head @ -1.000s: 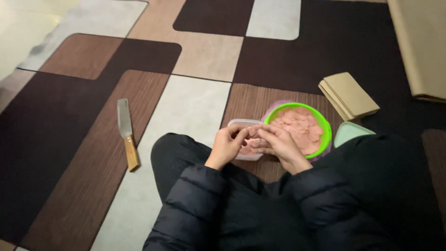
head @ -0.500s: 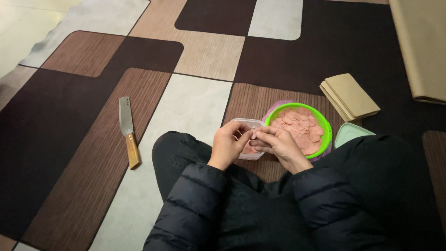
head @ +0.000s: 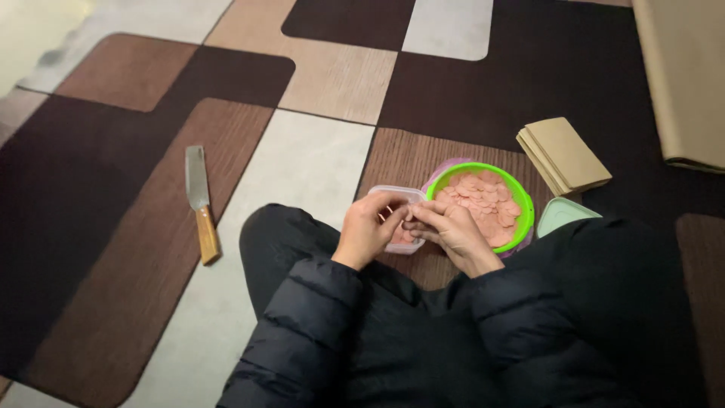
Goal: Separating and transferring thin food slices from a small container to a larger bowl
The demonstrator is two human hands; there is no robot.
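Both hands meet over a small clear plastic tub (head: 398, 198) on the patterned floor mat (head: 302, 162); left hand (head: 370, 227) and right hand (head: 453, 230) pinch thin pink slices, grip narrow. At three o'clock, touching it, sits a round green bowl (head: 521, 200) of pink discs; a wooden-handled cleaver (head: 200, 200) lies at nine o'clock

Rug open to left bar cleaver (head: 199, 201); green bowl (head: 524, 214) & paper stack (head: 565, 154) crowd right

Green bowl (head: 524, 210) of pink slices (head: 483, 201), brown-and-cream block-patterned rug (head: 332, 75), wooden-handled cleaver (head: 199, 198)
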